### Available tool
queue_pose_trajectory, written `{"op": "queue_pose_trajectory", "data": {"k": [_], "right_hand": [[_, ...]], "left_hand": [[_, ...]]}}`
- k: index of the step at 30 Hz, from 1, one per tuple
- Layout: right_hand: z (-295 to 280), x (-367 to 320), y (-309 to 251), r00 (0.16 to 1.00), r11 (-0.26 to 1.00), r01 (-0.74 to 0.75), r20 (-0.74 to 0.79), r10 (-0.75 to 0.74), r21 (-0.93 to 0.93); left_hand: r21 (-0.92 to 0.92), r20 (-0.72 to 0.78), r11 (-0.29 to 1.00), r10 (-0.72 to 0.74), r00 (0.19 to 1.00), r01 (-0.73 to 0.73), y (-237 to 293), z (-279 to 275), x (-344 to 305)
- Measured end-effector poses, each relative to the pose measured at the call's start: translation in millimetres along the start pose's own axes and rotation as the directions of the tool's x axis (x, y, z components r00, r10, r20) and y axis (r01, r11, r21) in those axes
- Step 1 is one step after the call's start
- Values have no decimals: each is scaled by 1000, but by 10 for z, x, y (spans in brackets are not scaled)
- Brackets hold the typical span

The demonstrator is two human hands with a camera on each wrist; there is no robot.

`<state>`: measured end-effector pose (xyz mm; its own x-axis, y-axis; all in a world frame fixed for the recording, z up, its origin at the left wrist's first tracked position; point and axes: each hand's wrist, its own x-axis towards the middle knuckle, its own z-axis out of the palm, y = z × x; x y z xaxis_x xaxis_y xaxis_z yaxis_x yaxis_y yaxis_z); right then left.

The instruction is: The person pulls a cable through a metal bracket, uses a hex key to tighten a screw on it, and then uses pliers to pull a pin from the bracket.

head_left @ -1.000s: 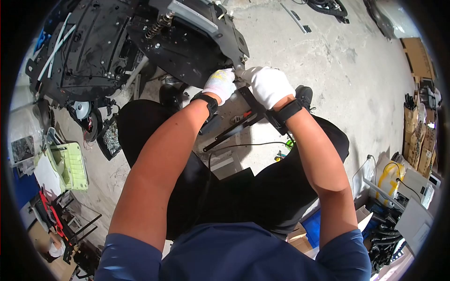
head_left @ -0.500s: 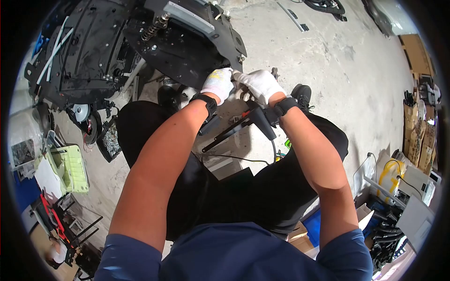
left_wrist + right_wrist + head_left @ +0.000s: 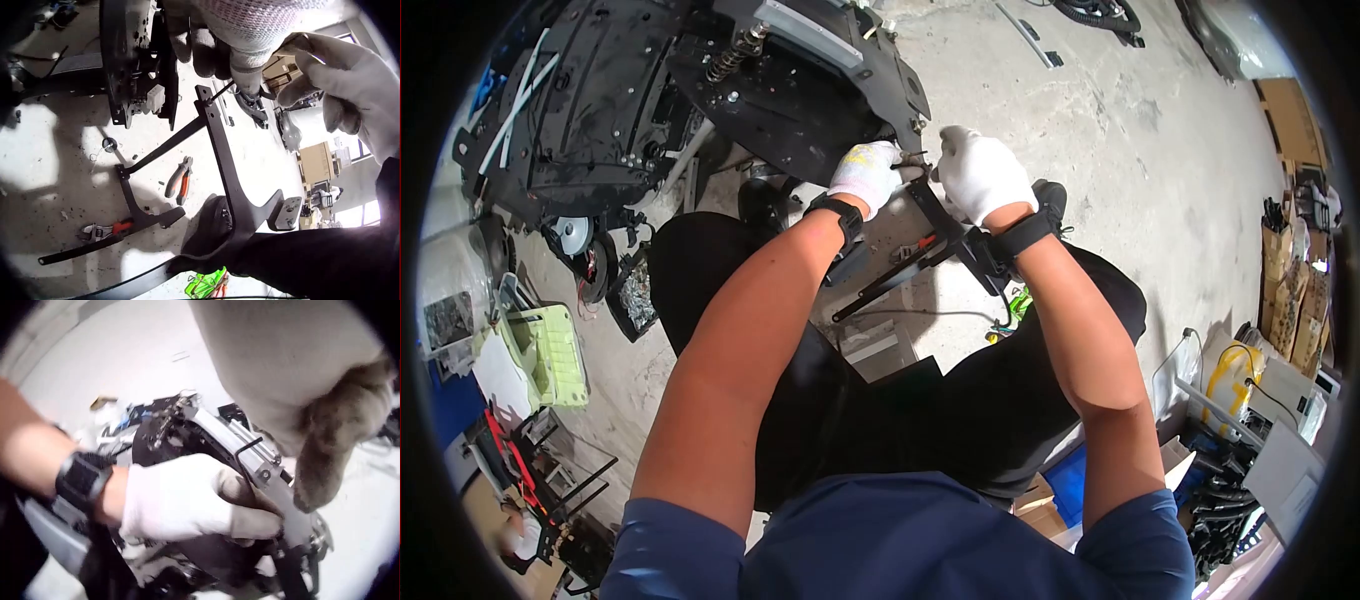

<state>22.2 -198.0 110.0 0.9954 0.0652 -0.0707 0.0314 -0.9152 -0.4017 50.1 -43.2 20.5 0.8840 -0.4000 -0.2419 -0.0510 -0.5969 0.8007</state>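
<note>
Black bracket at chassis edge: fastening in hand

White-gloved left hand [image 3: 868, 178] is clenched round a thin hex key [image 3: 222, 89], whose tip sits at the top hole of the black bracket [image 3: 222, 156]. The bracket stands against the rim of the overturned black chassis [image 3: 790, 100], and its lower end runs down past the person's knee. Right hand [image 3: 980, 172] hovers just beside the same joint with fingers bent; whether it grasps anything cannot be told. Orange-handled pliers [image 3: 178, 181] and an adjustable wrench [image 3: 103, 230] lie on the concrete floor [image 3: 1100, 120] below, apart from the work.

Risks, as judged:
- The key meets the fastener at a slant, so it may slip out and round the socket.
- If the screw lets go while neither hand holds the bracket, the bracket could swing down onto the leg.
- A dropped screw would be hard to find on the gritty floor.
</note>
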Motion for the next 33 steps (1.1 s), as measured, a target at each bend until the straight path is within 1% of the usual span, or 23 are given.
{"op": "queue_pose_trajectory", "data": {"k": [1,2,3,4,5,6,8,9,13,15,16,18,19,21,22,24,25,26,28,29,30,32,33], "right_hand": [[-25,13,-12,995,994,-82,64,78,67],[-63,0,-18,995,994,-83,63,79,65],[-202,-27,-122,952,953,-219,261,161,208],[-275,-38,-191,867,873,-370,456,202,317],[-245,-34,-206,876,895,-363,423,233,258],[-159,-17,-167,876,895,-364,422,234,260],[98,39,-56,932,944,-266,303,200,196],[104,42,-90,968,960,-176,215,129,215],[-18,37,-173,949,977,-165,292,119,138],[-39,32,-204,972,994,-109,210,105,8],[-36,26,-196,972,994,-109,211,104,9],[-25,-1,-193,989,980,123,100,-108,-155],[-25,-9,-215,988,980,129,104,-114,-153],[-57,-16,-273,966,922,248,147,-213,-297],[-65,-21,-280,964,920,257,147,-221,-298],[-70,-41,-238,983,962,174,95,-157,-209],[-14,-21,-212,996,990,90,40,-86,-104],[-4,-10,-161,995,990,97,42,-93,-104],[-79,-4,-149,977,997,69,205,-62,-28],[-36,-23,-96,980,989,142,150,-134,-45],[6,-31,-49,979,988,145,149,-137,-45],[67,-26,1,948,891,318,122,-294,-324],[50,-25,-24,947,890,322,123,-298,-322]], "left_hand": [[14,-12,1000,13,1000,-13,26,-6,-11],[28,-22,999,28,999,-27,58,-10,-20],[27,-20,999,31,999,-31,128,-33,-29],[151,9,988,-28,1000,26,208,-66,-31],[275,30,958,-90,995,79,259,-86,-33],[277,31,958,-89,996,77,233,-73,-25],[290,2,957,-1,1000,0,113,-23,-9],[249,-23,968,-32,999,37,105,-2,-6],[362,-44,932,20,999,-3,169,-42,-48],[206,-1,976,74,997,-73,333,-148,-153],[206,-2,976,73,997,-72,296,-127,-128],[-22,47,999,39,998,-39,178,-59,-93],[-22,43,999,34,998,-33,132,-29,-100],[-242,25,970,35,999,-28,87,8,-97],[-243,16,970,33,999,-28,80,4,-85],[13,19,999,41,999,-42,52,-9,-32],[-43,16,999,6,1000,-5,-38,66,44],[-45,10,999,2,1000,-1,-142,139,82],[204,11,978,39,999,-40,17,58,11],[269,18,962,32,999,-36,-33,90,43],[270,15,962,32,999,-35,39,46,11],[130,62,991,-52,997,43,229,-88,-79],[131,60,990,-55,997,46,191,-76,-68]]}}
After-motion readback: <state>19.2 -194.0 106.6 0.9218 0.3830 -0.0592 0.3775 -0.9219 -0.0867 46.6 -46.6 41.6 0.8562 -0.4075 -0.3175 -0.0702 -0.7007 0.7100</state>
